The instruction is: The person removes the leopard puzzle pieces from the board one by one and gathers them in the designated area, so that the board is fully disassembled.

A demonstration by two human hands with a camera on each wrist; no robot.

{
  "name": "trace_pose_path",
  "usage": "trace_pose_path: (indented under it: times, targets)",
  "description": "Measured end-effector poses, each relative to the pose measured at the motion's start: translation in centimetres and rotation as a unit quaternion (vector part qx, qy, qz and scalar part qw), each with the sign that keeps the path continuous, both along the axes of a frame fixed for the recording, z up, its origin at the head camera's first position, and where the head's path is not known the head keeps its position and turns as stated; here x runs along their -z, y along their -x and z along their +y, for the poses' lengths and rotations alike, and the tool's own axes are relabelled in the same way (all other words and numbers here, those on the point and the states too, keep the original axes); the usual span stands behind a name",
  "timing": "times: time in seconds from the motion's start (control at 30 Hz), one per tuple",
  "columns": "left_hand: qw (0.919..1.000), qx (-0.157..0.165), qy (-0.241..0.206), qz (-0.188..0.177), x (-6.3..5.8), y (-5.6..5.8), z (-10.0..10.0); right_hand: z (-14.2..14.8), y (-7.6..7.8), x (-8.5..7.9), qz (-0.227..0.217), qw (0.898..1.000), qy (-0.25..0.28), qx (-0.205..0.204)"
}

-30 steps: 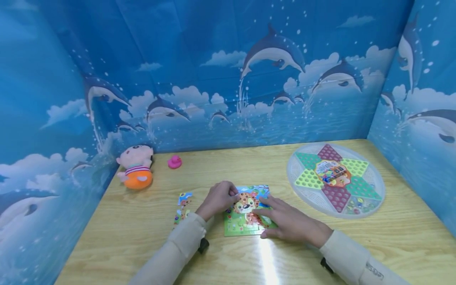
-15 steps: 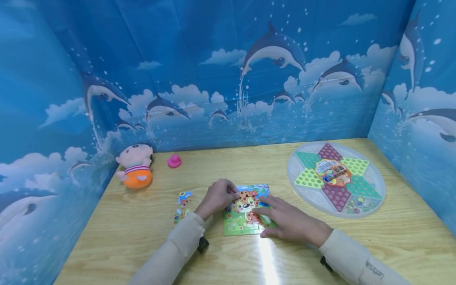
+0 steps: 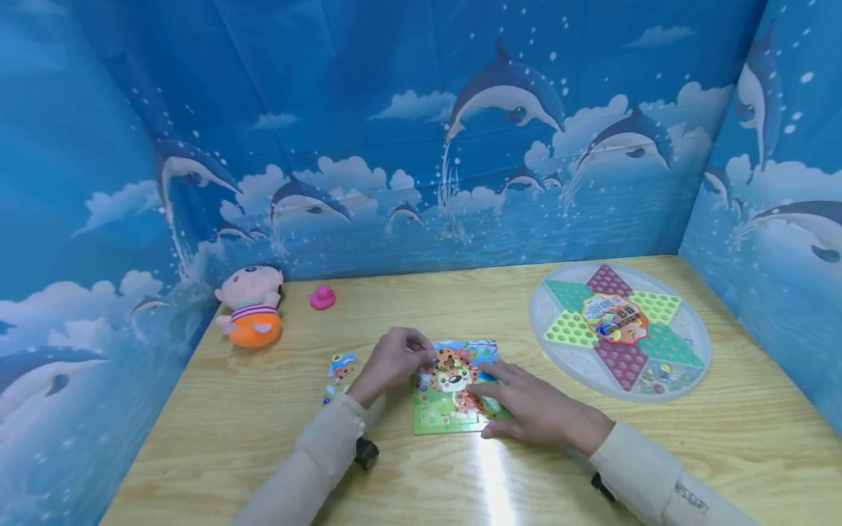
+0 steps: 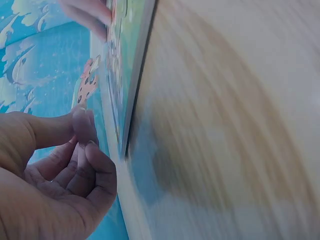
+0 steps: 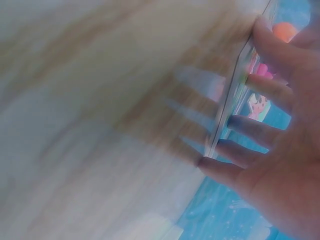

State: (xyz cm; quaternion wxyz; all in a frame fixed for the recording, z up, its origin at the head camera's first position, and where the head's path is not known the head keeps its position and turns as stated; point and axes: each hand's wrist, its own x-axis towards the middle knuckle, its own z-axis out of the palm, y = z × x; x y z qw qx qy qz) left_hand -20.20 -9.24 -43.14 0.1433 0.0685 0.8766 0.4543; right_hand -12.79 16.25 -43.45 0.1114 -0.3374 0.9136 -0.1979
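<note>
A square jigsaw puzzle (image 3: 439, 418) with a spotted cartoon leopard lies flat on the table. My left hand (image 3: 393, 363) is at its upper left edge. In the left wrist view, its thumb and forefinger pinch a spotted puzzle piece (image 4: 88, 84), raised beside the puzzle board (image 4: 131, 65). The same puzzle piece (image 5: 257, 106) shows beyond the fingers in the right wrist view. My right hand (image 3: 536, 404) rests on the puzzle's right side with spread, mostly straight fingers. Left of the left wrist lie more puzzle pieces (image 3: 340, 363), partly hidden by the sleeve.
A plush toy (image 3: 253, 310) in orange shorts lies at the back left, with a pink rubber duck (image 3: 322, 297) beside it. At the right is a round Chinese checkers board (image 3: 566, 365). A dolphin-print backdrop (image 3: 395, 131) rises behind the wooden table (image 3: 421, 482).
My left hand has drawn slightly left and up from the puzzle, with the spotted piece between its fingertips. More of the leopard's head is uncovered. The right hand has stayed in place.
</note>
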Motion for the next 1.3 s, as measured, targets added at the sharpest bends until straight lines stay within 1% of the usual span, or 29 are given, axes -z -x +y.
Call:
trace_pose_path:
  times: [0.13, 0.2, 0.27, 0.47, 0.7, 0.8, 1.0, 1.2, 1.3]
  targets:
    - [0.9992, -0.010, 0.032, 0.024, -0.2, 0.1, -1.2, 0.0, 0.0, 0.0, 0.001, 1.000, 0.003, -0.001]
    - [0.9990, -0.020, 0.032, 0.023, -0.2, 0.0, -2.1, 0.0, 0.0, 0.1, 0.001, 1.000, 0.003, -0.002]
    - [0.9989, -0.033, 0.028, 0.017, -0.3, 0.0, -2.9, 0.1, 0.0, 0.1, 0.001, 1.000, 0.004, -0.002]
    - [0.9968, -0.076, 0.014, -0.020, -0.7, -0.3, -5.7, 0.1, 0.0, 0.1, -0.001, 1.000, 0.007, -0.003]
    - [0.9938, -0.103, 0.006, -0.042, -0.7, -0.5, -8.7, 0.1, -0.1, 0.0, 0.000, 1.000, 0.008, -0.004]
    - [0.9933, -0.106, 0.013, -0.045, -0.6, -0.5, -9.8, 0.1, -0.1, 0.0, 0.000, 1.000, 0.009, -0.005]
    - [0.9929, -0.105, 0.035, -0.044, -0.6, -0.6, -10.8, 0.1, -0.1, 0.1, 0.001, 1.000, 0.009, -0.004]
    - [0.9908, -0.118, 0.049, -0.045, -0.5, -0.6, -10.9, 0.1, -0.1, 0.1, 0.000, 1.000, 0.007, -0.003]
    - [0.9902, -0.120, 0.059, -0.040, -0.5, -0.6, -10.9, 0.1, -0.1, 0.1, 0.001, 1.000, 0.005, -0.002]
